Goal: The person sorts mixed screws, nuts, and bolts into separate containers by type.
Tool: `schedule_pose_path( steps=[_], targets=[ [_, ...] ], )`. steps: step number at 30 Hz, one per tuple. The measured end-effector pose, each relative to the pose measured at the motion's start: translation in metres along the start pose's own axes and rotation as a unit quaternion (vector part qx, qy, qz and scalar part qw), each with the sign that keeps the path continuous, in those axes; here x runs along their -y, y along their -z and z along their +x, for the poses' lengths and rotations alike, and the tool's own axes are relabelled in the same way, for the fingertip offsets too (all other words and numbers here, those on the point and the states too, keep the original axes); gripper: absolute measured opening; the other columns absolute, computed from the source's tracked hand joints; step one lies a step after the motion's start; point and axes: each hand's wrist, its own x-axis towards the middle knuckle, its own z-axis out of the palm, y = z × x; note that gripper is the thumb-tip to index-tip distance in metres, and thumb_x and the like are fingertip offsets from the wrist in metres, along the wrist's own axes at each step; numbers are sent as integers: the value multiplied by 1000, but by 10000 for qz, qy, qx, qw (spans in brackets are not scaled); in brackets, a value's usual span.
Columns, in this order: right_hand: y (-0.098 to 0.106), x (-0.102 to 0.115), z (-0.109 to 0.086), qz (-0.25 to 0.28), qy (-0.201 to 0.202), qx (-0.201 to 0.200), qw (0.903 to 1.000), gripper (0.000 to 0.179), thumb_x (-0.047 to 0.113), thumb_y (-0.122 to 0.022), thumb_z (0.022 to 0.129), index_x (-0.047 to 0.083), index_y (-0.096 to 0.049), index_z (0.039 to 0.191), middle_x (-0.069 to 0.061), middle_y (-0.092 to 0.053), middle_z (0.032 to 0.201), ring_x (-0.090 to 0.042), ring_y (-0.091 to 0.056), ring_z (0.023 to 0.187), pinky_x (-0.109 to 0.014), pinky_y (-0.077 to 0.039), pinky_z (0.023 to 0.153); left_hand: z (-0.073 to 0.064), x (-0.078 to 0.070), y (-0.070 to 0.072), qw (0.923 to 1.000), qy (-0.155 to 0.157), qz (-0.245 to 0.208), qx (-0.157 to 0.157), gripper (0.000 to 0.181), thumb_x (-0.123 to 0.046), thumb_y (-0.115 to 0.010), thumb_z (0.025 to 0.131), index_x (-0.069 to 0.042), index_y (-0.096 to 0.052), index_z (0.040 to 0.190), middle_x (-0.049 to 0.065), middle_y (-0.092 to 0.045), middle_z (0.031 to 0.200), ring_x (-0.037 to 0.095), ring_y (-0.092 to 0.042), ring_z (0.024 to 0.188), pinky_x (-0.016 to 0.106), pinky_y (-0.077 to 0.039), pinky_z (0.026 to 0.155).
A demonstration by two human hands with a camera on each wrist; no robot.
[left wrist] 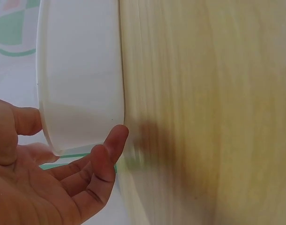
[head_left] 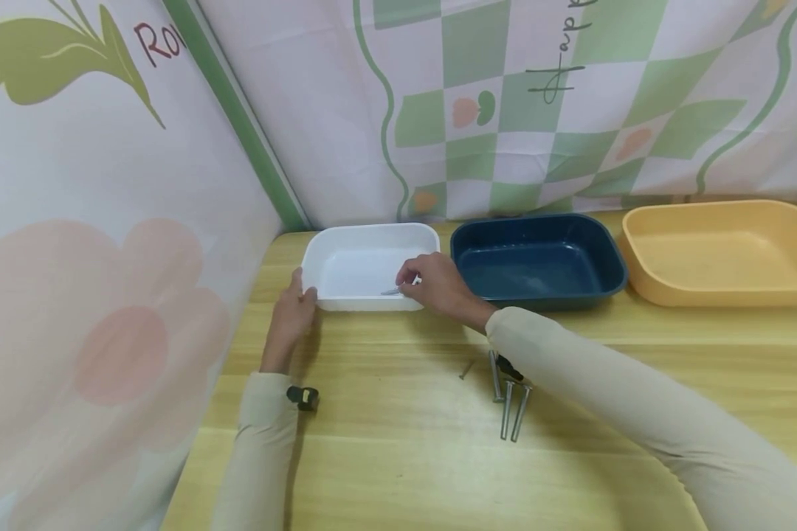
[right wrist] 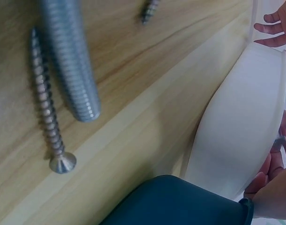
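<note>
A white plastic tray [head_left: 345,303] stands on the table. My left hand [head_left: 291,318] grips its front left corner, and the left wrist view shows the thumb and fingers bent about the tray's end. Over the tray's front right part, my right hand [head_left: 436,284] pinches a small screw [head_left: 390,292] between thumb and finger. In the right wrist view that screw is mostly hidden by the fingers. Several long metal bolts [head_left: 507,410] lie on the table below the right forearm. Near them is a small screw [head_left: 466,369]; another countersunk screw [right wrist: 49,103] shows close up in the right wrist view.
A dark blue tray [head_left: 538,303] stands just right of the white one, and a yellow tray [head_left: 724,295] is further right. All three line the back of the wooden table [head_left: 372,457]. Patterned cloth [head_left: 471,66] hangs behind and at the left.
</note>
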Motion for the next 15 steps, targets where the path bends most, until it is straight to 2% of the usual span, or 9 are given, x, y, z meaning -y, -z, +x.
schedule_pose_path(
  steps=[2, 6, 11, 15],
  targets=[
    [0, 0, -1, 20, 47, -7, 10000, 4, 6, -73, 87, 7, -76, 89, -2, -72, 83, -22, -64, 86, -40, -48, 84, 0, 0, 0, 10000, 5, -30, -15, 65, -32, -34, 107, -10, -7, 162, 19, -22, 161, 38, -29, 143, 51, -26, 114],
    [2, 2, -2, 153, 61, -30, 9999, 4, 6, -72, 88, 5, -76, 90, -3, -71, 83, -23, -63, 86, -42, -47, 87, 0, 1, -1, 10000, -15, -86, -1, 64, -31, -34, 107, -10, -7, 162, 21, -25, 160, 39, -44, 131, 51, -33, 109],
    [5, 1, -7, 287, 106, -160, 9994, 6, 4, -71, 88, 2, -75, 92, -4, -70, 83, -26, -63, 87, -43, -48, 87, -1, 0, -1, 9999, 18, -112, -2, 64, -31, -34, 107, -11, -8, 162, 23, -36, 154, 35, -60, 96, 48, -45, 91],
    [10, -2, -11, 365, 158, -360, 9986, 7, 5, -71, 88, 2, -74, 94, -4, -69, 82, -27, -62, 87, -41, -47, 84, -1, -1, 0, 9999, 70, -129, -10, 65, -33, -35, 107, -13, -8, 162, 24, -43, 146, 29, -59, 77, 42, -48, 77]
  ],
)
